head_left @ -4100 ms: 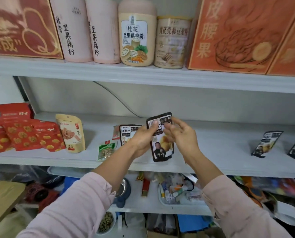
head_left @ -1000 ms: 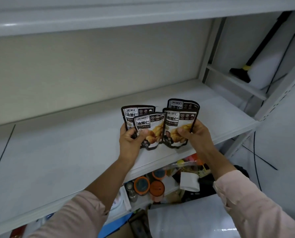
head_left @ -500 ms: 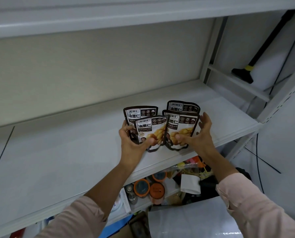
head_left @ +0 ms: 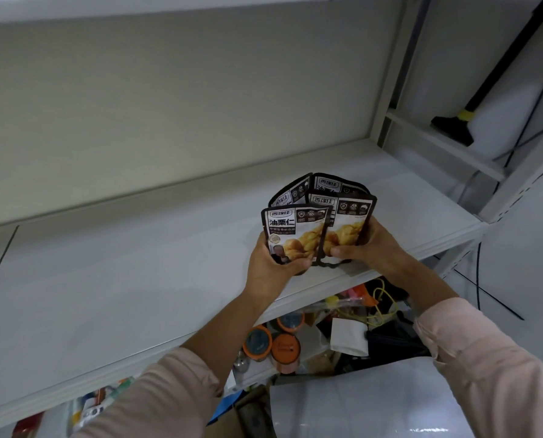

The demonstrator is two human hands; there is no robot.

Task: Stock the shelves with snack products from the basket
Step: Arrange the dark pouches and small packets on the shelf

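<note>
Here, four dark-edged snack pouches are seen bunched upright near the front edge of a white shelf (head_left: 137, 279), a little right of the frame's centre. The front-left pouch (head_left: 295, 232) is gripped at its lower part by the left hand (head_left: 270, 267), whose thumb is laid across the pouch's bottom corner. The front-right pouch (head_left: 346, 222) is pinched at its lower edge by the right hand (head_left: 371, 248), with the fingers wrapped round its right side. The two front pouches are pressed together edge to edge. Behind them, a back-left pouch (head_left: 290, 192) and a back-right pouch (head_left: 336, 184) are partly hidden, only their tops being shown; which hand steadies them cannot be told. Whether the pouches' bottoms rest on the shelf cannot be told either.

Both forearms are covered from mid-arm by pink sleeves (head_left: 500, 374). In the lower part of the frame, under the shelf, orange-lidded jars (head_left: 273, 343) and assorted clutter are visible. At the upper right, a black-handled tool (head_left: 453, 128) is seen leaning behind the shelf's upright.
</note>
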